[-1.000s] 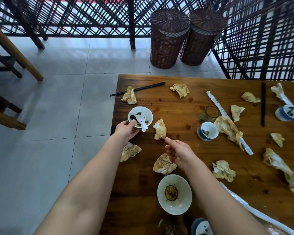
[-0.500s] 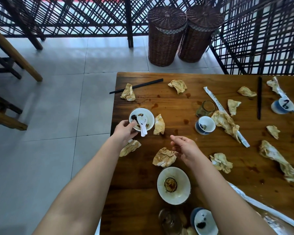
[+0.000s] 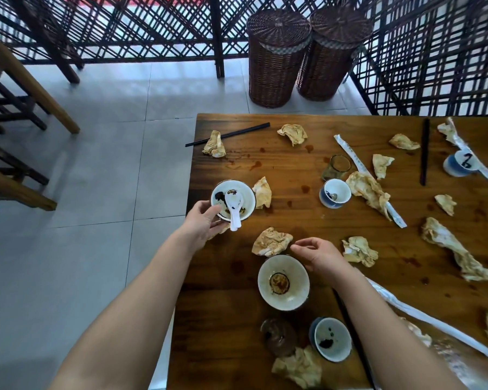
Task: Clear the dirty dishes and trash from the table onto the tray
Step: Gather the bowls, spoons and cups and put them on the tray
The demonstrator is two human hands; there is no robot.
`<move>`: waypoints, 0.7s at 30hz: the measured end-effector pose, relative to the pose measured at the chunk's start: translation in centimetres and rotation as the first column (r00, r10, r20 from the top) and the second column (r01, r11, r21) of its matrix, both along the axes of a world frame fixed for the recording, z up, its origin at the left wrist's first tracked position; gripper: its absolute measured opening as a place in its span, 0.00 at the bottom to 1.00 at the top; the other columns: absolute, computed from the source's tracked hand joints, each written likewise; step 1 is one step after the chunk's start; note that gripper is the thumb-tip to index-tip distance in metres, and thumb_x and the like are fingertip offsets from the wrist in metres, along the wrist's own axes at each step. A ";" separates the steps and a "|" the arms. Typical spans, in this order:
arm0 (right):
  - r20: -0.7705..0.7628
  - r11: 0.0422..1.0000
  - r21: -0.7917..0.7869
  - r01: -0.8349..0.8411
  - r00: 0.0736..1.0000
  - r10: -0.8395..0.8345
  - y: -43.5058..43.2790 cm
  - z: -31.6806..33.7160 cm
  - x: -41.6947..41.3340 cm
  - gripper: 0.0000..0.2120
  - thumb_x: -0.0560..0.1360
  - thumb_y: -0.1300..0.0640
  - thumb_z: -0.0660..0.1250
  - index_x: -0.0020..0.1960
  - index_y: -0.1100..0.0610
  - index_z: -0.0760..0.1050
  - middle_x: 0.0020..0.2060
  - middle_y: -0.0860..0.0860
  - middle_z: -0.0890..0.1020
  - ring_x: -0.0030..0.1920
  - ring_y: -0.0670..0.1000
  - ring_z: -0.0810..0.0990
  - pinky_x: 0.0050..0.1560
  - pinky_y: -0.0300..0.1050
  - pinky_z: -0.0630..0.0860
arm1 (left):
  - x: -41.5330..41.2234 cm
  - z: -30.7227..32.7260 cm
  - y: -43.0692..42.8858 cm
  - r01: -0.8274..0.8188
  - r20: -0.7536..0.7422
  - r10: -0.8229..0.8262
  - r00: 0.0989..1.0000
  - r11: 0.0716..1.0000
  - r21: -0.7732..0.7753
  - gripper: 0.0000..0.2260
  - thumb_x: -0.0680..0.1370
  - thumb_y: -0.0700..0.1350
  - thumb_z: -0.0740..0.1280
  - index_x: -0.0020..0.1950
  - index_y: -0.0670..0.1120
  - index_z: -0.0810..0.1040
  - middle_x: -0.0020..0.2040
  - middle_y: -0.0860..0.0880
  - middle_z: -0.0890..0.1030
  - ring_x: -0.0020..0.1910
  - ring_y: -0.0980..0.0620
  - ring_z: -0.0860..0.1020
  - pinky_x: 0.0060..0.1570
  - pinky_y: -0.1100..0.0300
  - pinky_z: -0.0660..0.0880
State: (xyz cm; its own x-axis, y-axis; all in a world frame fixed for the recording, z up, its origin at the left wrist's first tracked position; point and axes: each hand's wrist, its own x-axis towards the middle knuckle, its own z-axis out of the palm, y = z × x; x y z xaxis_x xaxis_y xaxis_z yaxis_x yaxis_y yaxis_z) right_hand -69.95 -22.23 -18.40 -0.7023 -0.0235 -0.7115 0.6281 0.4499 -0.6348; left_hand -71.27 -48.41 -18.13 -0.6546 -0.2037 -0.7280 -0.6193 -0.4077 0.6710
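Observation:
My left hand [image 3: 202, 223] grips the near rim of a small dirty bowl [image 3: 245, 192] at the table's left edge, thumb on the rim. A white spoon [image 3: 234, 211] lies in the bowl, handle towards me. My right hand [image 3: 319, 254] hovers with loosely curled fingers and holds nothing, just above the far right rim of a larger dirty bowl [image 3: 283, 282]. A crumpled napkin [image 3: 271, 242] lies just left of its fingertips. Another napkin [image 3: 262, 192] touches the small bowl's right side. No tray is in view.
The wooden table [image 3: 293, 164] carries several crumpled napkins, a blue-and-white cup [image 3: 335, 196], a glass [image 3: 337, 167], black chopsticks [image 3: 228, 134], paper wrappers [image 3: 358, 167], and near me a cup [image 3: 331, 339] and a dark glass [image 3: 278, 336]. Two wicker baskets [image 3: 276, 57] stand beyond.
My left hand has closed on the small bowl's rim. My right hand has drawn back from the napkin beside that bowl to the larger bowl.

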 end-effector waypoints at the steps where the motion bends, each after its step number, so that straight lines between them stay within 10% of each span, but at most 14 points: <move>1: 0.009 1.000 0.003 -0.015 1.000 0.015 0.2 -0.2 0.3 0.14 0.74 0.52 0.71 0.58 0.54 0.77 0.54 0.51 0.79 0.56 0.52 0.77 0.51 0.49 0.78 | 0.5 0.1 0.0 0.013 0.007 -0.013 1.000 1.000 0.001 0.09 0.80 0.40 0.64 0.59 0.44 0.69 0.54 0.41 0.79 0.49 0.46 0.81 0.45 0.54 0.80; 21: 0.155 0.971 -0.170 0.167 0.978 -0.141 1.6 -1.2 4.7 0.17 0.79 0.61 0.65 0.67 0.55 0.73 0.54 0.54 0.77 0.54 0.54 0.76 0.37 0.48 0.77 | 8.2 1.2 1.9 0.014 0.030 -0.015 0.999 0.999 0.050 0.03 0.80 0.40 0.64 0.52 0.47 0.73 0.54 0.42 0.80 0.52 0.46 0.80 0.38 0.55 0.81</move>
